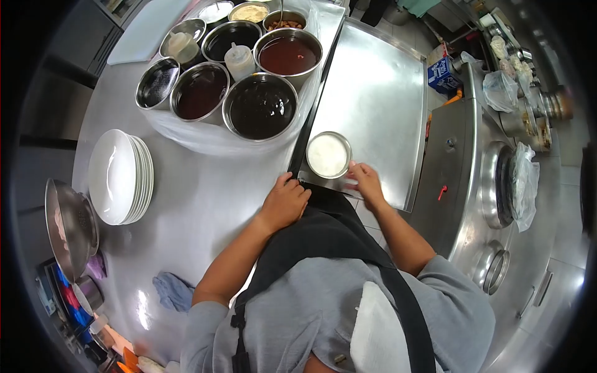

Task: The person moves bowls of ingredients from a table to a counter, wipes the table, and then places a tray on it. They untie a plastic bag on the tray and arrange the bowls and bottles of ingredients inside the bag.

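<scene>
A round metal bowl with white contents [328,155] stands on the near left corner of the steel surface [373,93]. My right hand [365,183] is at the bowl's lower right rim, its fingers partly blurred. My left hand [285,202] rests at the edge of the steel table, left of the bowl, with its fingers curled; whether anything is under them is hidden. Beyond my left hand stand several metal pots of dark sauce, the nearest one [260,107] closest to the bowl.
A stack of white plates [121,177] stands on the table [205,217] at the left. A colander [69,230] and a blue-grey cloth [174,291] lie nearer the left edge. Squeeze bottles [239,61] stand among the pots. A steel counter [451,161] is at the right.
</scene>
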`<state>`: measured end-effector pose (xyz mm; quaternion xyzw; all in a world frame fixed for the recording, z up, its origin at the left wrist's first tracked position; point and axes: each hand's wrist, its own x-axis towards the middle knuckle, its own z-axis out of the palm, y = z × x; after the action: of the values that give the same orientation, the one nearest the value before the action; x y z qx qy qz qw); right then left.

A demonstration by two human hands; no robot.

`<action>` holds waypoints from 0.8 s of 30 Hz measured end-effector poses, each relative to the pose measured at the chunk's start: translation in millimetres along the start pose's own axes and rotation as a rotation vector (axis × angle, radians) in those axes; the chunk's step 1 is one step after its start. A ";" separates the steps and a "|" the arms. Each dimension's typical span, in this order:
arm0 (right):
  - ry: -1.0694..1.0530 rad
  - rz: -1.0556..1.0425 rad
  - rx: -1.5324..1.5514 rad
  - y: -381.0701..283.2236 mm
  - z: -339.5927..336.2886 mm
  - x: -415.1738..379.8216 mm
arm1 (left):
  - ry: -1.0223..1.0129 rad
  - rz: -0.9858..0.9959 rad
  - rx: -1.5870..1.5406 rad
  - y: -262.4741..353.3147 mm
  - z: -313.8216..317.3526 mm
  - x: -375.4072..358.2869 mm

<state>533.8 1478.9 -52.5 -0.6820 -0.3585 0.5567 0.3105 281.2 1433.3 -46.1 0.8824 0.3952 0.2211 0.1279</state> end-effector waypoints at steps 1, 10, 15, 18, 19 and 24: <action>0.018 -0.089 -0.252 1.0 -16.7 6.1 | 0.001 0.012 0.028 -0.8 1.3 -1.7; 0.616 0.061 -0.495 75.1 -175.1 56.9 | -0.047 -0.072 0.205 -1.5 16.2 -1.0; 0.550 0.228 -0.338 77.8 -186.4 67.4 | 0.015 -0.145 0.361 -6.8 12.1 2.0; 0.494 0.282 -0.270 65.0 -181.0 56.7 | -0.030 -0.128 0.275 -7.1 16.3 1.9; 0.521 0.265 -0.279 66.1 -180.1 56.0 | 0.007 -0.133 0.251 -9.6 16.2 6.0; 0.524 0.280 -0.451 74.3 -181.1 61.3 | -0.017 -0.120 0.287 -20.7 21.2 21.8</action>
<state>729.9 1484.8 -112.6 -0.8951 -0.2837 0.3074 0.1544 291.2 1462.3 -66.5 0.8682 0.4735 0.1472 0.0169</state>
